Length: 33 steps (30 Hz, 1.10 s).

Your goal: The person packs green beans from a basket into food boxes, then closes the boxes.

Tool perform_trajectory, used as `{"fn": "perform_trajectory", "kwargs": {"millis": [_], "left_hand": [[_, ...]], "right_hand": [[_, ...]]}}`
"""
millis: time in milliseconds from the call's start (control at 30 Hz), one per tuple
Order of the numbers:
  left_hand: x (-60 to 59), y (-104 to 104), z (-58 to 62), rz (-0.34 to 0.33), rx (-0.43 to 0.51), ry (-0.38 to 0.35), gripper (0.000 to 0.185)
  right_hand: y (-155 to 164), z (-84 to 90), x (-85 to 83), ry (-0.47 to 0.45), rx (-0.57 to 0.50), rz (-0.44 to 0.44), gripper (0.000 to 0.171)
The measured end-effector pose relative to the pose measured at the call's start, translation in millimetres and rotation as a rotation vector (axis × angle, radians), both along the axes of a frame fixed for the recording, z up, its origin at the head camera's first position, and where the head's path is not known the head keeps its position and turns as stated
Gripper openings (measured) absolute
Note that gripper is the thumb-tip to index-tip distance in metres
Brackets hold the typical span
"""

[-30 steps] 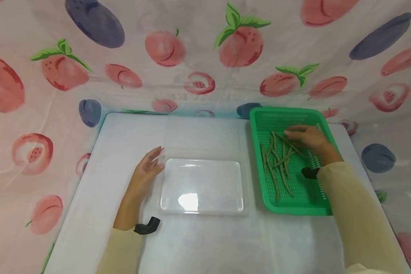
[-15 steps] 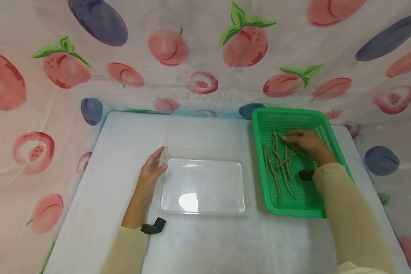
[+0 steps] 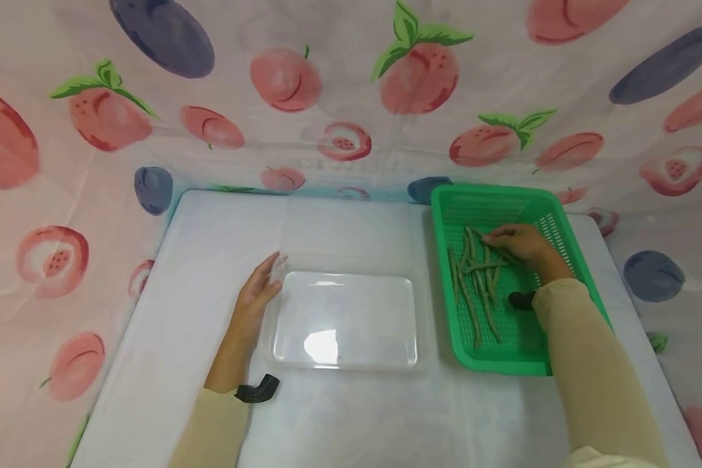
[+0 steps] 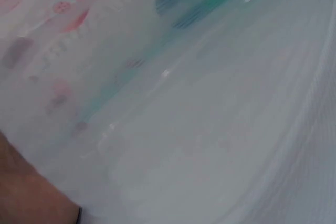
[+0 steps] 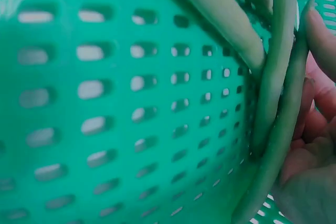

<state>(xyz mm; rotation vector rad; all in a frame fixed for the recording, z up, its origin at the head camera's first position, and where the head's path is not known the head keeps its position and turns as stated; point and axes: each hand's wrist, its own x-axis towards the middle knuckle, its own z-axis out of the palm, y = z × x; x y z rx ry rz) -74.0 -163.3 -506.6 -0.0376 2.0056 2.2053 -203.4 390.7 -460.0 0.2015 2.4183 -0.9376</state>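
A clear plastic tray [image 3: 345, 318] lies at the middle of the white table. My left hand [image 3: 266, 276] rests with straight fingers against its far left corner; the left wrist view shows the tray wall [image 4: 210, 129] close up and a bit of the hand [image 4: 26, 192]. To the right stands a green perforated basket [image 3: 491, 190] with several green beans [image 3: 474, 305] in it. My right hand [image 3: 497, 239] is inside the basket, fingers curled over the beans' far ends. In the right wrist view the beans [image 5: 278, 77] lie against my fingers [image 5: 323, 35] above the basket floor [image 5: 105, 103].
A fruit-printed cloth [image 3: 351, 97] hangs behind and beside the table [image 3: 222, 221]. A small black wrist device [image 3: 259, 389] shows at my left cuff, another [image 3: 520, 300] at my right.
My left hand has slid in to touch the tray's corner. My right hand has drawn slightly nearer over the beans and its fingers have curled.
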Motion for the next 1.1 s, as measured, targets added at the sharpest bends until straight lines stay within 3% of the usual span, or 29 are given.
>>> {"fn": "perform_trajectory", "kwargs": {"millis": [300, 500, 767, 1100], "left_hand": [[2.4, 0, -2.7, 0.005, -0.005, 0.007, 0.056], [0.0, 0, -3.9, 0.000, -0.005, 0.020, 0.056], [-0.4, 1, -2.3, -0.008, 0.009, 0.020, 0.057], [-1.0, 1, -1.7, -0.008, -0.012, 0.010, 0.055]], "right_hand": [[1, 6.1, -3.1, 0.025, -0.016, 0.005, 0.078], [0, 13.1, -2.6, 0.026, -0.050, -0.037, 0.080], [1, 19.6, -1.1, -0.039, -0.135, -0.080, 0.074], [-8, 45.2, 9.0, -0.100, -0.255, -0.065, 0.069]]}}
